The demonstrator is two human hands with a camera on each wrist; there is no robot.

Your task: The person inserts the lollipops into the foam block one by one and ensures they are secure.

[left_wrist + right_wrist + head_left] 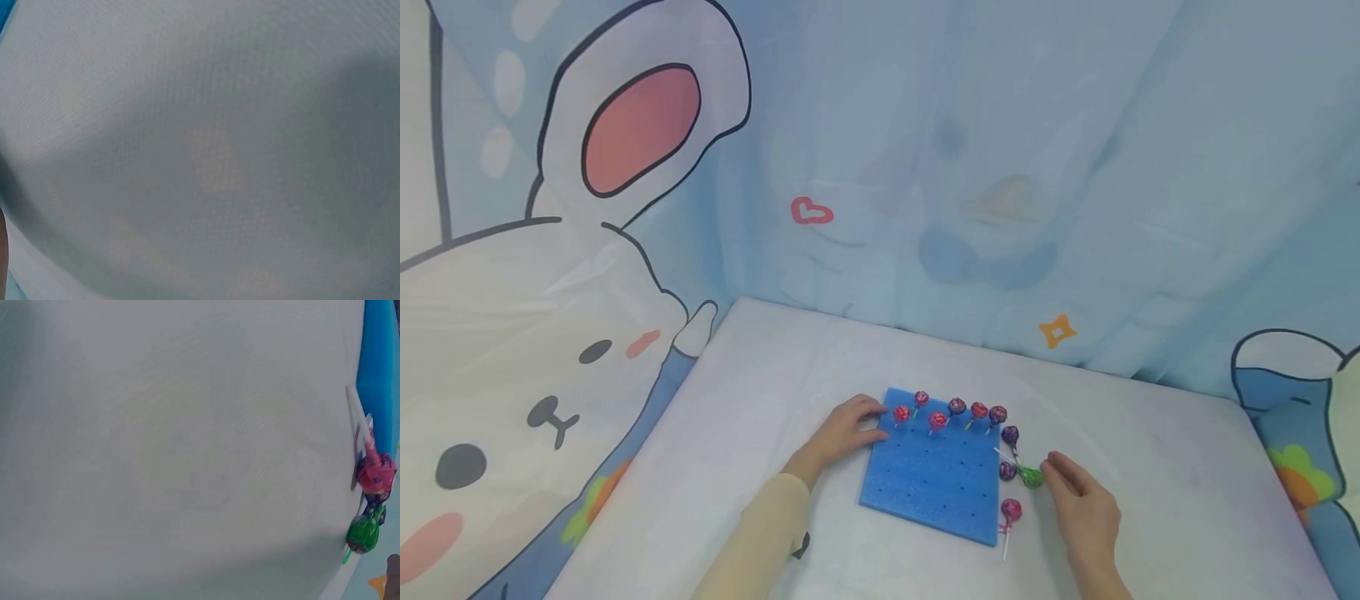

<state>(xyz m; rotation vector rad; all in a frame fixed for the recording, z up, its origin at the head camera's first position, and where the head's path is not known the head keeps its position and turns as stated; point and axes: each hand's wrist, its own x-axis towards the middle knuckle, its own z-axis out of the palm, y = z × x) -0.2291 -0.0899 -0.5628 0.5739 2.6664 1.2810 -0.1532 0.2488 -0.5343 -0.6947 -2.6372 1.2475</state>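
A blue foam board (925, 475) with rows of small holes lies on the table. Several wrapped lollipops stand in it along its far side, among them a red lollipop (937, 421) and a dark one (957, 407). My left hand (846, 429) rests at the board's left edge, thumb and fingers spread apart. On the other side, my right hand (1084, 504) has its fingertips close by a green lollipop (1032, 477), which lies beside the board. In the right wrist view, a gap shows between a fingertip (392, 578) and the green lollipop (364, 534).
More loose lollipops lie along the board's right edge: a dark purple one (1011, 435), another purple one (1007, 471) and a pink one (1012, 510). A white cloth covers the table (790, 358). Behind it hangs a printed cartoon curtain (880, 167).
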